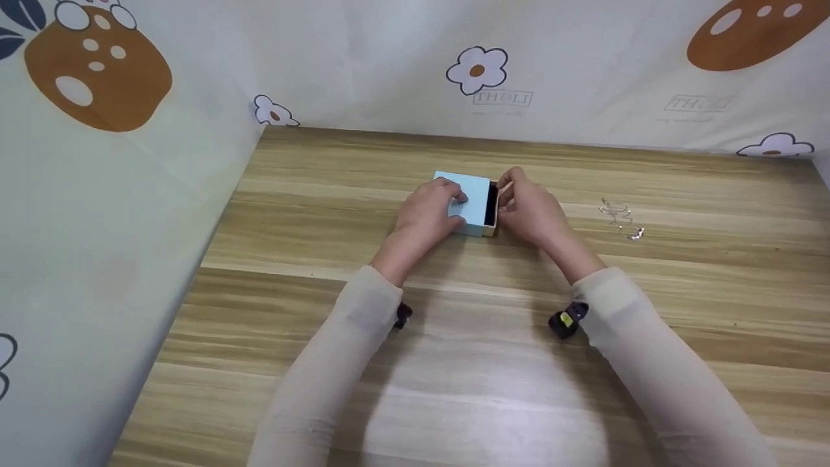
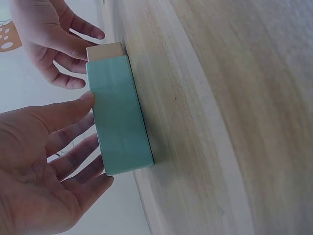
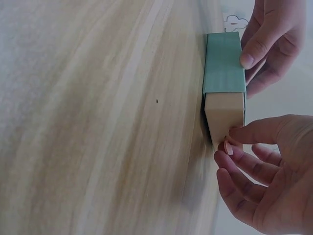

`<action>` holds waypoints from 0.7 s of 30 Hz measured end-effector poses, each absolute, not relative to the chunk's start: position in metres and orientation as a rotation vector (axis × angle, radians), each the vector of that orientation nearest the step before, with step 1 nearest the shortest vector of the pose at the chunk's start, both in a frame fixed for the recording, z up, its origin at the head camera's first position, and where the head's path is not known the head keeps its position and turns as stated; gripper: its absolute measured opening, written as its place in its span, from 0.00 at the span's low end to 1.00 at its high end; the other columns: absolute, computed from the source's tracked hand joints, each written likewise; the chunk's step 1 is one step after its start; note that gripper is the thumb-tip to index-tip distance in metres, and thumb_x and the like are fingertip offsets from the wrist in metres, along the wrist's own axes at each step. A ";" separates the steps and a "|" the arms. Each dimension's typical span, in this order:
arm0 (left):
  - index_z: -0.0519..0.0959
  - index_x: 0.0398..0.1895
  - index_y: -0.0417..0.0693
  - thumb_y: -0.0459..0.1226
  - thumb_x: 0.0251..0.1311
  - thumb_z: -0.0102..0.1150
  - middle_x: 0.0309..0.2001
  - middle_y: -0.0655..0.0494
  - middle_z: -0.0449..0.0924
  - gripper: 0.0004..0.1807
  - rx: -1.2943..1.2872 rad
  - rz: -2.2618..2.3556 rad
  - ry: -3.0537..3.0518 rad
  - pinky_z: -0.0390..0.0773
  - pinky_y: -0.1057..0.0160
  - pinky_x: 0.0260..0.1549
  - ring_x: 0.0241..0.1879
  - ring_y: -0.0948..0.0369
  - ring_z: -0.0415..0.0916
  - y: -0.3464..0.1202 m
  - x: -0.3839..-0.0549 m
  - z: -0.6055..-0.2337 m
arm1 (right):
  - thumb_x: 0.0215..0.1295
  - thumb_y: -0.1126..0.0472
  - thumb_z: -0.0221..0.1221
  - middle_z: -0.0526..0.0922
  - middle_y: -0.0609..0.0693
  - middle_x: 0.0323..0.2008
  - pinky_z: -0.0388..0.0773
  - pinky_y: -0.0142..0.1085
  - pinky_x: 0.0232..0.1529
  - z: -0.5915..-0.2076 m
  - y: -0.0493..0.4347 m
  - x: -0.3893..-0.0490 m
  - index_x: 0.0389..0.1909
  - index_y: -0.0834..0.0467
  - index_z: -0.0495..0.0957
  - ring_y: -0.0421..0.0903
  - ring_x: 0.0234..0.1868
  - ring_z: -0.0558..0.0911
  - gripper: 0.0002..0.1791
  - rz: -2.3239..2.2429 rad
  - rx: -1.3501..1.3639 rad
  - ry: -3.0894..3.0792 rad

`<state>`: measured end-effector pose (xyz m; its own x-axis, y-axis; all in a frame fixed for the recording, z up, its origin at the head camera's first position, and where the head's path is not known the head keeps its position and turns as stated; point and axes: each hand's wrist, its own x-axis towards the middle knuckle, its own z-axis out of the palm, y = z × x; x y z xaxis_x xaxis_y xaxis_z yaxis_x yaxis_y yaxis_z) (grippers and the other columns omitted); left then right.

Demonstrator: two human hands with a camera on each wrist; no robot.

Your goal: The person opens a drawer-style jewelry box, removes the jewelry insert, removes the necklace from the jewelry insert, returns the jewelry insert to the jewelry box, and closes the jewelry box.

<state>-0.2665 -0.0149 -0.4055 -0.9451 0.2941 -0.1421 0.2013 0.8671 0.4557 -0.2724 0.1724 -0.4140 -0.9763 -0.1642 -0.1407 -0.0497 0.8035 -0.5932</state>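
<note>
A small light-blue sliding box (image 1: 476,201) lies flat on the table, its tan inner drawer (image 3: 222,110) sticking out a little at the right end. Black lining (image 1: 491,206) shows inside the drawer. My left hand (image 1: 425,207) holds the blue sleeve from above, thumb at the near top edge (image 2: 88,96) and fingers over the top; some fingertips are hidden. At the drawer's end, my right hand (image 1: 532,207) pinches a small ribbon pull tab (image 3: 228,146) between thumb and finger. To the right of that hand lies a thin silver chain (image 1: 621,219), loosely coiled.
The wood-grain table (image 1: 480,389) meets a patterned cloth wall (image 1: 389,71) behind the box and another along the left. Black wrist cameras (image 1: 565,321) hang at the inner side of both sleeves, just above the tabletop.
</note>
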 end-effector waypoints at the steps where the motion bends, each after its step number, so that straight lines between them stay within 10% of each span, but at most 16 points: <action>1: 0.81 0.58 0.51 0.41 0.62 0.67 0.66 0.54 0.74 0.20 0.376 0.655 2.833 0.70 0.57 0.68 0.68 0.55 0.69 -0.014 -0.266 -0.405 | 0.63 0.67 0.59 0.85 0.57 0.49 0.77 0.48 0.49 -0.414 0.172 -0.272 0.59 0.59 0.65 0.54 0.45 0.82 0.24 -0.917 -0.167 2.806; 21: 0.79 0.59 0.52 0.42 0.63 0.66 0.65 0.55 0.71 0.21 0.376 0.453 2.819 0.79 0.54 0.57 0.64 0.55 0.70 -0.007 -0.268 -0.403 | 0.67 0.57 0.61 0.81 0.60 0.53 0.77 0.50 0.54 -0.415 0.178 -0.273 0.56 0.60 0.68 0.56 0.53 0.81 0.21 -0.920 -0.188 2.748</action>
